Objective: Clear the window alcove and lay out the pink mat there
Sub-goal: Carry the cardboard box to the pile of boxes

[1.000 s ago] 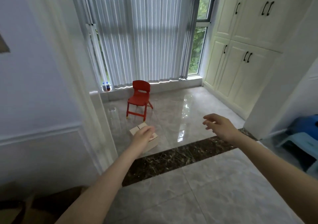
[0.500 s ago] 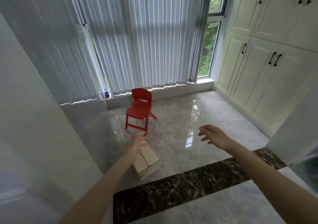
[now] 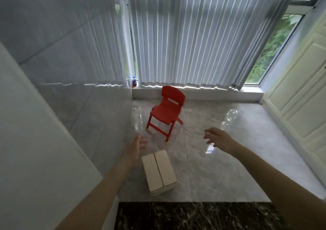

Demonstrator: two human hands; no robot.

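Note:
A small red plastic chair (image 3: pixel 167 111) stands on the glossy alcove floor, its back toward the window. Nearer to me a closed cardboard box (image 3: pixel 158 171) lies on the tiles. My left hand (image 3: pixel 135 148) reaches forward, fingers relaxed, just left of and above the box's far end, holding nothing. My right hand (image 3: pixel 218 138) is stretched out over the bare floor right of the chair, fingers spread and empty. No pink mat is in view.
Vertical blinds (image 3: pixel 185 35) cover the window behind a low sill (image 3: pixel 202 95). A small bottle (image 3: pixel 134 82) stands on the sill's left end. A tiled wall (image 3: pixel 61 70) bounds the left, white cabinet doors (image 3: pixel 299 88) the right. A dark marble strip (image 3: pixel 194 215) crosses the floor near me.
I have moved forward into the alcove; chair and box now appear closer. Both hands stay outstretched and empty, the left now beside the box rather than over it.

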